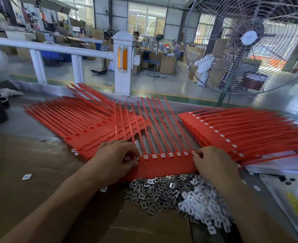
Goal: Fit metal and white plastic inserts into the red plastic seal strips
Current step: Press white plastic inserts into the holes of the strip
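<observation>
Factory floor stretches behind a white railing [71, 51], with a large cage fan [250, 42] standing to the right, likely to cool the bench. On the cardboard-covered worktable [22, 172] the work seems arranged so it flows sideways: a stack of red seal strips with empty sockets [85, 132] lies at the left, and a stack already carrying white inserts [228, 135] lies at the right.

Between them sits the strip in work [164, 165], its tails fanned away from the person so the row of sockets faces the hands. Every socket in view shows white. The left hand [116, 160] curls its fingers over the strip's left end, fingertips pressing at the last sockets there. The right hand [213, 163] bends its fingers onto the right end, pinning it; whether it pinches an insert I cannot tell.

Just beside the strip's near edge lies a pile of metal inserts [148, 193], with white plastic inserts [202, 206] heaped to its right, both within easy reach.
</observation>
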Demonstrator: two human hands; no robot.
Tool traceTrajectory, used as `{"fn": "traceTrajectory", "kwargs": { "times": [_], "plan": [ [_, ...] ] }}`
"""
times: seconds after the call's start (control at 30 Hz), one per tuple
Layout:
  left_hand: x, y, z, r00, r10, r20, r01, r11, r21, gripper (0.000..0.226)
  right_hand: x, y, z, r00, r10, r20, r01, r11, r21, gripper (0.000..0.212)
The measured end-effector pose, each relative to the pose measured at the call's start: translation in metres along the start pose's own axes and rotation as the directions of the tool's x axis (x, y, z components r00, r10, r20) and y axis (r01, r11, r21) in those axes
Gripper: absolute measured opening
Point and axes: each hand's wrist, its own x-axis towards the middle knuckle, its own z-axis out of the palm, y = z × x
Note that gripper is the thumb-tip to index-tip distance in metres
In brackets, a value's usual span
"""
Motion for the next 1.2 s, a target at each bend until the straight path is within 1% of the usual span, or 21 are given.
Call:
{"fn": "traceTrajectory", "kwargs": {
  "times": [0.1,0.17,0.23,0.3,0.33,0.37,0.43,0.47,0.5,0.53,0.6,0.73,0.8,0.87,0.93,1.03,1.13,1.2],
  "plan": [
    [0.0,0.0,-0.002,1.0,-0.01,0.008,0.01,1.0,-0.009,0.021,0.004,0.0,0.001,0.999,0.013,-0.033,-0.011,0.999,0.052,0.03],
    [0.0,0.0,-0.003,1.0,-0.019,0.002,0.019,0.998,-0.056,0.023,0.007,0.001,0.003,0.994,0.026,-0.104,-0.014,0.993,0.114,0.024],
    [0.0,0.002,-0.004,1.0,-0.022,-0.012,0.021,0.994,-0.112,0.026,0.009,0.002,0.004,0.981,0.04,-0.188,0.003,0.974,0.225,0.017],
    [-0.001,0.003,-0.005,0.999,-0.025,-0.041,0.02,0.99,-0.139,0.031,0.011,0.003,0.003,0.976,0.063,-0.208,0.023,0.923,0.385,0.016],
    [-0.001,0.004,-0.004,0.998,-0.029,-0.052,0.022,0.989,-0.148,0.032,0.011,0.005,0.002,0.979,0.089,-0.183,0.013,0.87,0.493,0.016],
    [0.0,0.004,-0.004,0.998,-0.03,-0.063,0.02,0.988,-0.154,0.033,0.012,0.006,0.002,0.985,0.112,-0.13,-0.009,0.788,0.615,0.016],
    [0.0,0.003,-0.002,0.996,-0.023,-0.082,0.009,0.987,-0.162,0.032,0.009,0.007,0.0,0.992,0.11,0.067,-0.117,0.549,0.827,0.015],
    [0.001,0.002,-0.002,0.996,-0.017,-0.087,0.003,0.987,-0.161,0.031,0.008,0.007,0.0,0.982,0.082,0.169,-0.188,0.458,0.869,0.012],
    [0.001,0.002,-0.001,0.996,-0.011,-0.086,-0.003,0.987,-0.159,0.03,0.006,0.008,0.0,0.971,0.047,0.236,-0.234,0.417,0.879,0.008],
    [0.002,0.002,-0.001,0.996,-0.003,-0.085,-0.011,0.988,-0.155,0.029,0.006,0.008,-0.001,0.962,0.015,0.273,-0.254,0.412,0.875,0.006],
    [0.001,0.001,0.0,0.996,0.017,-0.083,-0.028,0.99,-0.139,0.026,0.006,0.01,-0.002,0.954,-0.038,0.299,-0.256,0.424,0.869,0.008],
    [0.0,0.003,-0.001,0.992,0.068,-0.102,-0.074,0.995,-0.062,0.023,0.006,0.012,-0.004,0.958,-0.095,0.269,-0.196,0.467,0.862,0.012],
    [0.001,0.005,-0.001,0.986,0.111,-0.126,-0.112,0.994,-0.005,0.023,0.007,0.016,-0.002,0.959,-0.101,0.266,-0.196,0.442,0.875,0.014],
    [0.001,0.007,-0.002,0.975,0.159,-0.154,-0.153,0.987,0.046,0.025,0.007,0.018,-0.003,0.957,-0.104,0.27,-0.202,0.429,0.881,0.024],
    [0.001,0.011,-0.003,0.964,0.199,-0.176,-0.185,0.978,0.094,0.026,0.007,0.019,-0.003,0.96,-0.099,0.262,-0.194,0.439,0.877,0.032],
    [0.003,0.013,-0.005,0.948,0.251,-0.195,-0.221,0.961,0.164,0.027,0.005,0.02,-0.004,0.961,-0.127,0.247,-0.17,0.437,0.883,0.036],
    [0.004,0.014,-0.008,0.935,0.285,-0.211,-0.24,0.947,0.214,0.026,0.003,0.021,-0.007,0.963,-0.177,0.202,-0.095,0.478,0.873,0.036],
    [0.005,0.015,-0.009,0.922,0.318,-0.221,-0.264,0.934,0.241,0.024,0.003,0.021,-0.009,0.966,-0.182,0.182,-0.079,0.466,0.881,0.029]
  ]
}}
